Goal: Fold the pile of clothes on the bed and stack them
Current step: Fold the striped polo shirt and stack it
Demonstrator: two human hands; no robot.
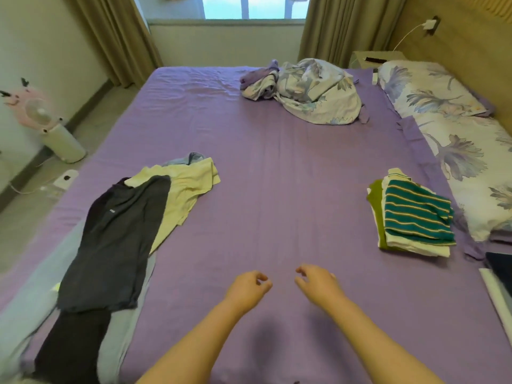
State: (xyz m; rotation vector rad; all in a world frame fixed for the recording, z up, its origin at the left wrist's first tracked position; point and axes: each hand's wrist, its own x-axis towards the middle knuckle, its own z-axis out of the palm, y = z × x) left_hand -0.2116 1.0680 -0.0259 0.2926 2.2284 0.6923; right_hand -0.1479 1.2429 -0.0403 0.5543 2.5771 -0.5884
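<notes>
On the left of the purple bed point(277, 167) lies a loose pile of unfolded clothes: a dark grey shirt point(116, 236) on top, a pale yellow shirt point(182, 189) beneath it, a light blue garment point(191, 157) behind, and a dark piece point(72, 345) near the front. A folded stack point(412, 217) sits at the right, with a teal striped shirt uppermost over white and green pieces. My left hand point(248, 286) and my right hand point(318, 284) hover over the bare sheet in the middle front, fingers loosely curled, holding nothing.
A crumpled floral duvet point(310, 92) lies at the far side of the bed. Floral pillows point(454, 128) line the right edge along the wooden headboard. A pink fan point(41, 112) stands on the floor at the left. Dark and white folded items point(498, 284) rest at the front right.
</notes>
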